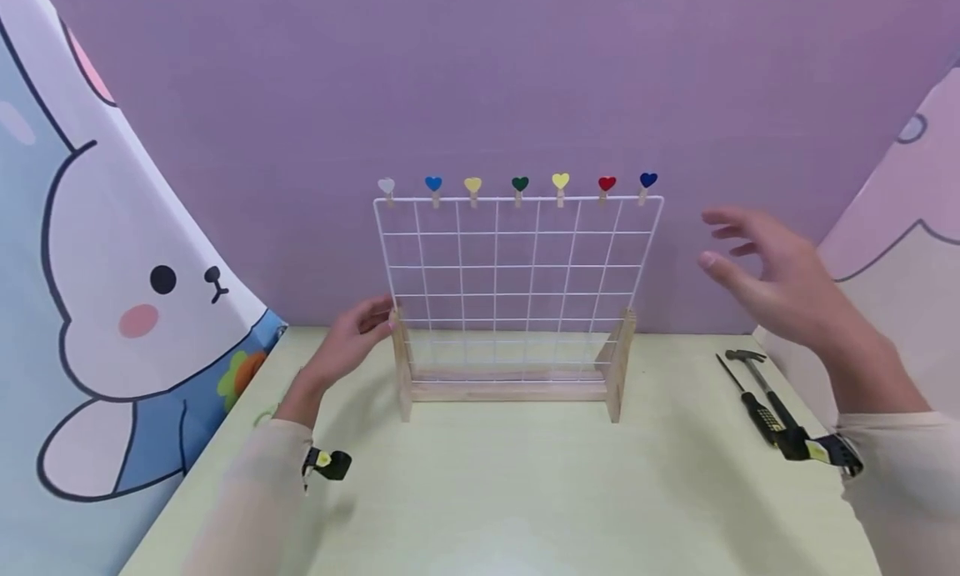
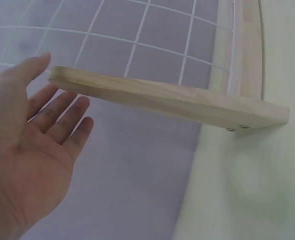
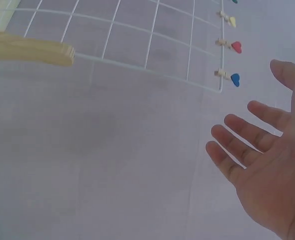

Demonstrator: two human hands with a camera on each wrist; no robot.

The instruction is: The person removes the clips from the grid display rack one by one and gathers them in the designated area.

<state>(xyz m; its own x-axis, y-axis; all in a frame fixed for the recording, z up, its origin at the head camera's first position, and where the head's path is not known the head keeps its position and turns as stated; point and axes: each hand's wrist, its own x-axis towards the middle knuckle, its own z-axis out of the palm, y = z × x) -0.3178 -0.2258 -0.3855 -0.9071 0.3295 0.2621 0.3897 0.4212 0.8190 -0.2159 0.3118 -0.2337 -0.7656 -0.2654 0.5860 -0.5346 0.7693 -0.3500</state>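
White wire grid rack (image 1: 517, 284) on wooden feet stands at frame center on the pale green table (image 1: 525, 493), seven heart clips (image 1: 519, 184) along its top edge. Left hand (image 1: 352, 338), fingers straight, sits at the left wooden foot (image 1: 402, 368). Right hand (image 1: 772, 280) hovers open, right of the rack, touching nothing. Hammer (image 1: 761, 384) and screwdriver (image 1: 746, 397) lie lower right.

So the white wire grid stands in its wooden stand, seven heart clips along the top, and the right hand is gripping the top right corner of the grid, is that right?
Not quite. The right hand grips nothing: it hovers open beside the wire grid, apart from its corner, as the head and right wrist views show. The rest holds: the grid stands in its wooden stand with seven heart clips on top.
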